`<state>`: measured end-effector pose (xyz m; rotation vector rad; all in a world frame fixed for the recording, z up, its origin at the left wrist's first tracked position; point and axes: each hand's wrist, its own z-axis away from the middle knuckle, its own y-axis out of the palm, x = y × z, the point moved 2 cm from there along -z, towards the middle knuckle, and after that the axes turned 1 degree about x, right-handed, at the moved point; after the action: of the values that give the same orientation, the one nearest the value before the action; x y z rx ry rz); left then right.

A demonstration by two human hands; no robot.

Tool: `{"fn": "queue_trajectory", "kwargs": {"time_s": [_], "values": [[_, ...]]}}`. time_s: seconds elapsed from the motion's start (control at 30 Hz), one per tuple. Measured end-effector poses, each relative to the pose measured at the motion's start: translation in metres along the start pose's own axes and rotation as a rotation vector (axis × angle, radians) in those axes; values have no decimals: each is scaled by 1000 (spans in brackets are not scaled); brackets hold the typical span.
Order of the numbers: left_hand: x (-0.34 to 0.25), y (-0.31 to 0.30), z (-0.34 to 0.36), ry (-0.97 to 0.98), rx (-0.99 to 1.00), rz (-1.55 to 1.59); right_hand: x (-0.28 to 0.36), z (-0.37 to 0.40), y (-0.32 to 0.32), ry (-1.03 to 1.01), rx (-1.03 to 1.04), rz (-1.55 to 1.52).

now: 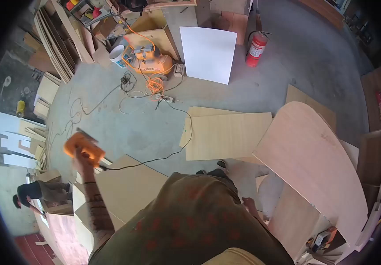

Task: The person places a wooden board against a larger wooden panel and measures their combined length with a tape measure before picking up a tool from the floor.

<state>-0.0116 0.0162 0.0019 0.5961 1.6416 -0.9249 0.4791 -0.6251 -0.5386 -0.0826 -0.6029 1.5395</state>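
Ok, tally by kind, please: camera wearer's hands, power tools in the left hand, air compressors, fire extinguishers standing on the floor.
Hands (left hand, right hand): 2
Orange power tool: 1
Air compressor: 1
Fire extinguisher: 1
Total: 5

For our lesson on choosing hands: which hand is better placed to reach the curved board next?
Probably the right: the right hand appears empty and is nearer the curved board, while the left hand grips the orange power tool farther away.

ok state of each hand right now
Left hand: closed around an orange corded handheld power tool.
Right hand: nothing visible in it; open or closed cannot be told.
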Motion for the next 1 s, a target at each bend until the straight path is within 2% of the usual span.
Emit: {"fn": "queue_trajectory", "kwargs": {"time_s": [0.03, 0.07, 0.1, 0.13, 0.17, 0.23, 0.33, 0.4, 0.43, 0.47, 0.5, 0.53, 0.57, 0.63, 0.7, 0.77, 0.8, 0.83, 0.87, 0.9, 0.93, 1.0], "values": [[-1, 2, -5, 9, 1, 5, 12, 0, -12, 195, -56, -275], [-15, -10, -22, 66, -14, 30, 24, 4, -15, 316, 43, -250], [-74, -24, -35, 165, -22, -39, 57, 26, -32, 433, 150, -214], [-88, -32, -56, 248, -58, -51, 43, -26, -35, 313, 138, -250], [-97, -40, -75, 321, -91, -64, 72, -20, -70, 341, -11, -373], [-141, -46, -103, 489, -197, -122, 130, -37, -100, 170, -243, -600], [-191, -63, -157, 710, -360, -442, 206, -50, -109, -48, -421, -845], [-203, -58, -194, 937, -449, -586, 240, -78, -86, -105, -487, -765], [-201, -48, -209, 941, -444, -582, 250, -101, -69, -123, -526, -694], [-196, -34, -219, 968, -374, -567, 262, -117, -50, -159, -597, -548], [-191, -17, -232, 995, -299, -552, 279, -118, -32, -146, -603, -555], [-175, 1, -249, 983, -245, -531, 304, -117, -13, -352, -597, -361], [-159, 25, -260, 1059, -208, -463, 328, -114, 9, -544, -587, -165], [-106, 66, -301, 1169, 14, -433, 342, -144, 97, -228, -447, -369], [-30, 112, -346, 964, 272, -383, 441, -68, 115, -389, -285, 14], [82, 151, -404, 678, 530, -562, 506, -56, 175, -285, -14, -112], [131, 176, -417, 551, 650, -607, 538, -47, 203, -289, 78, -44], [163, 209, -386, 459, 780, -548, 563, -49, 238, -327, 127, 55], [176, 240, -349, 468, 898, -580, 588, -52, 268, -458, 227, 115], [190, 268, -315, 473, 1022, -607, 636, -21, 258, -368, 323, 107], [219, 288, -298, 394, 1188, -667, 658, -9, 274, -472, 262, 70], [282, 316, -267, 296, 1464, -812, 699, -4, 302, -528, 349, 116]]}}
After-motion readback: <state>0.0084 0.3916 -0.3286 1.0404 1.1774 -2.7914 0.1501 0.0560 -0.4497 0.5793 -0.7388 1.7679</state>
